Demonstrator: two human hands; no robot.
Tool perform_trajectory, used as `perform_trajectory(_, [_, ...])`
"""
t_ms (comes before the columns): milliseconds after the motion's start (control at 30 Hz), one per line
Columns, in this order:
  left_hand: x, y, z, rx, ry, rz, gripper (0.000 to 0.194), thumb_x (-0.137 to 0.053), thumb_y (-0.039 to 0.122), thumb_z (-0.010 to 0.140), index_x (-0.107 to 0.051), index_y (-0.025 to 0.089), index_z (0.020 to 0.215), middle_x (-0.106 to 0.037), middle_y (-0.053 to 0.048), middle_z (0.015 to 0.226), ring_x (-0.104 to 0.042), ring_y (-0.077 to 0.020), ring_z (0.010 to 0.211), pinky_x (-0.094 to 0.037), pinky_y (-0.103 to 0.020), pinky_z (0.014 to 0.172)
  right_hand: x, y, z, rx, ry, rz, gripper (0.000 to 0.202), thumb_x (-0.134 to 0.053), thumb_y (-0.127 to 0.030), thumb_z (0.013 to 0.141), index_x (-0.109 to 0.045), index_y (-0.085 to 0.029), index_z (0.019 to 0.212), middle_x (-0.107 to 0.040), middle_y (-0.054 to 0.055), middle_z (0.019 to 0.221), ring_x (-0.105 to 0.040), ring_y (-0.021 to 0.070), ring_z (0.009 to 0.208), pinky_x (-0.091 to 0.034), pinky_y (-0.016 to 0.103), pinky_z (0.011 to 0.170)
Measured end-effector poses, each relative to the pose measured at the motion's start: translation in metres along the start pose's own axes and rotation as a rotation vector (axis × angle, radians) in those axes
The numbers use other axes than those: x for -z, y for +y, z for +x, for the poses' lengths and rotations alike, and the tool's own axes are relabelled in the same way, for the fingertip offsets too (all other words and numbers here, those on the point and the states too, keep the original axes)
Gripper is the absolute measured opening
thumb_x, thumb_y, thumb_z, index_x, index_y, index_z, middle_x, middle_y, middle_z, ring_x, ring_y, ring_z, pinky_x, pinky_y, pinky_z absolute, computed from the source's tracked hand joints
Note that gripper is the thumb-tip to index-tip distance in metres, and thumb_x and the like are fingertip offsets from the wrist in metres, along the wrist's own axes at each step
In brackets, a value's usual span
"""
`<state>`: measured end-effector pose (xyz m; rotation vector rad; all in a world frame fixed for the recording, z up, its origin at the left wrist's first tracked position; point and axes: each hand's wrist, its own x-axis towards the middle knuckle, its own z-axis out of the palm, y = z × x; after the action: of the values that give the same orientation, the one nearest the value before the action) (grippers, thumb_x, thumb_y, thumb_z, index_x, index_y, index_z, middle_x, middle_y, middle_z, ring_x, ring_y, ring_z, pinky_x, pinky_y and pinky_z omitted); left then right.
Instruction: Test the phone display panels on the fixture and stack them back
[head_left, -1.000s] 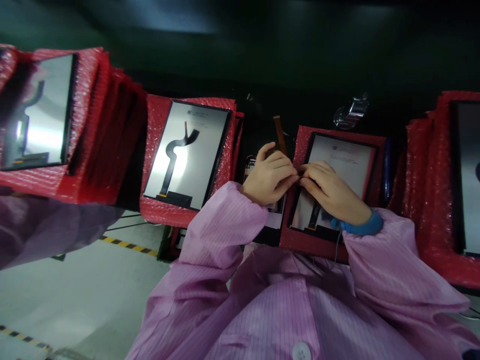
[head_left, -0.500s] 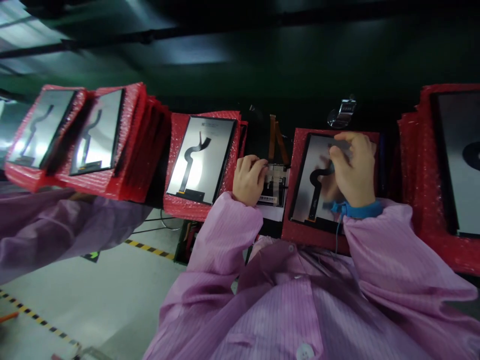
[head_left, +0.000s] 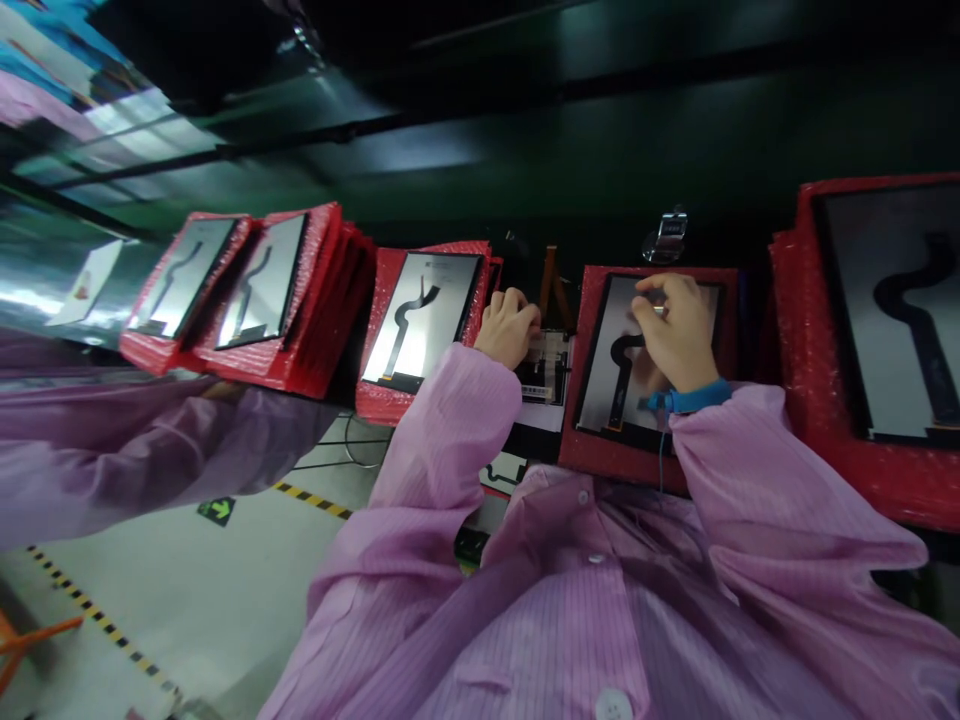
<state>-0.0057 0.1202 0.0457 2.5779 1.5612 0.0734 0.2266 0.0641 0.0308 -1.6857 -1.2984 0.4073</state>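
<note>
My right hand, with a blue wrist strap, hovers over an LCD panel that lies on a red bubble-wrap sheet. Its thumb and index finger are pinched around something small and pale that I cannot make out, close to the panel's black flex cable. My left hand has curled fingers at the left edge of a small test board; the fingertips are hidden. Orange ribbon cables run up from that board.
Left of my hands, another LCD panel rests on red bubble wrap. Further left stand red bubble-wrap stacks topped with panels, a co-worker's sleeve below them. A stack with a panel stands right. A metal clip-like piece lies behind.
The view has swung left, so the stacks sit further right in it. My right thumb and index finger have closed together above the panel. My left hand stays at the board.
</note>
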Motion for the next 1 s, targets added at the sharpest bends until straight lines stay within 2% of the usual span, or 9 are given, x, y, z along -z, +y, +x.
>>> perform_trajectory(100, [0.002, -0.002, 0.002, -0.049, -0.005, 0.011, 0.015, -0.053, 0.009, 0.093, -0.065, 0.018, 0.094, -0.054, -0.013, 0.122, -0.050, -0.0317, 0.117, -0.047, -0.050, 0.098, 0.000, 0.000, 0.001, -0.010, -0.009, 0.030, 0.015, -0.057, -0.022, 0.079, -0.065, -0.022, 0.093, -0.062, 0.007, 0.102, -0.055, 0.0235, 0.100, -0.045, 0.046, 0.098])
perform_trajectory(233, [-0.008, -0.013, 0.003, -0.110, 0.087, -0.054, 0.012, -0.055, 0.008, 0.089, -0.062, 0.018, 0.089, -0.057, -0.011, 0.116, -0.053, -0.0291, 0.111, -0.046, -0.050, 0.101, -0.001, 0.003, 0.002, -0.019, -0.023, 0.079, 0.014, -0.057, -0.022, 0.081, -0.063, -0.022, 0.093, -0.059, 0.007, 0.102, -0.054, 0.0234, 0.097, -0.046, 0.048, 0.097])
perform_trajectory(300, [-0.015, -0.016, 0.007, -0.039, 0.149, -0.128, 0.011, -0.053, 0.012, 0.092, -0.061, 0.018, 0.090, -0.059, -0.010, 0.109, -0.054, -0.0269, 0.108, -0.045, -0.049, 0.103, -0.002, 0.003, 0.002, -0.013, -0.020, 0.094, 0.013, -0.056, -0.022, 0.082, -0.063, -0.023, 0.093, -0.058, 0.007, 0.102, -0.054, 0.0228, 0.096, -0.045, 0.049, 0.097])
perform_trajectory(367, [-0.019, -0.014, 0.013, 0.096, 0.175, -0.188, 0.009, -0.053, 0.020, 0.096, -0.061, 0.018, 0.092, -0.059, -0.010, 0.105, -0.054, -0.0268, 0.108, -0.044, -0.050, 0.104, -0.002, 0.004, 0.002, -0.004, -0.020, 0.096, 0.013, -0.055, -0.022, 0.082, -0.062, -0.023, 0.093, -0.057, 0.006, 0.102, -0.054, 0.0226, 0.096, -0.045, 0.049, 0.099])
perform_trajectory(467, [-0.018, -0.006, 0.027, 0.260, 0.116, -0.277, 0.015, -0.063, 0.033, 0.092, -0.062, 0.018, 0.089, -0.057, -0.011, 0.109, -0.052, -0.0299, 0.116, -0.044, -0.051, 0.104, -0.002, 0.006, 0.003, -0.010, -0.024, 0.088, 0.014, -0.056, -0.023, 0.082, -0.063, -0.022, 0.094, -0.058, 0.007, 0.103, -0.054, 0.0226, 0.097, -0.045, 0.048, 0.099])
perform_trajectory(533, [-0.014, -0.003, 0.034, 0.293, 0.063, -0.356, 0.018, -0.072, 0.033, 0.086, -0.062, 0.017, 0.085, -0.057, -0.011, 0.109, -0.052, -0.0299, 0.116, -0.044, -0.049, 0.103, -0.002, 0.007, 0.004, -0.016, -0.026, 0.077, 0.014, -0.056, -0.023, 0.082, -0.062, -0.022, 0.094, -0.059, 0.007, 0.103, -0.054, 0.0229, 0.098, -0.045, 0.047, 0.099])
perform_trajectory(633, [-0.009, -0.006, 0.041, 0.285, 0.015, -0.445, 0.019, -0.075, 0.029, 0.082, -0.061, 0.017, 0.077, -0.059, -0.007, 0.095, -0.059, -0.0235, 0.098, -0.048, -0.040, 0.094, -0.002, 0.008, 0.006, -0.032, -0.028, 0.072, 0.013, -0.056, -0.023, 0.082, -0.062, -0.021, 0.093, -0.059, 0.008, 0.102, -0.053, 0.0235, 0.099, -0.045, 0.047, 0.098])
perform_trajectory(767, [-0.005, -0.014, 0.043, 0.268, -0.015, -0.531, 0.025, -0.068, 0.034, 0.086, -0.055, 0.019, 0.071, -0.058, -0.001, 0.073, -0.058, -0.0179, 0.076, -0.047, -0.031, 0.074, -0.002, 0.008, 0.005, -0.058, -0.032, 0.096, 0.013, -0.055, -0.024, 0.083, -0.062, -0.021, 0.094, -0.058, 0.009, 0.104, -0.053, 0.0234, 0.098, -0.045, 0.047, 0.096])
perform_trajectory(1000, [0.003, -0.015, 0.044, 0.234, -0.106, -0.644, 0.028, -0.063, 0.028, 0.088, -0.041, 0.022, 0.072, -0.070, -0.002, 0.075, -0.060, -0.0146, 0.065, -0.045, -0.028, 0.063, -0.007, 0.003, -0.002, 0.067, -0.005, 0.010, 0.013, -0.054, -0.022, 0.083, -0.062, -0.022, 0.093, -0.061, 0.010, 0.105, -0.049, 0.0280, 0.108, -0.043, 0.049, 0.101])
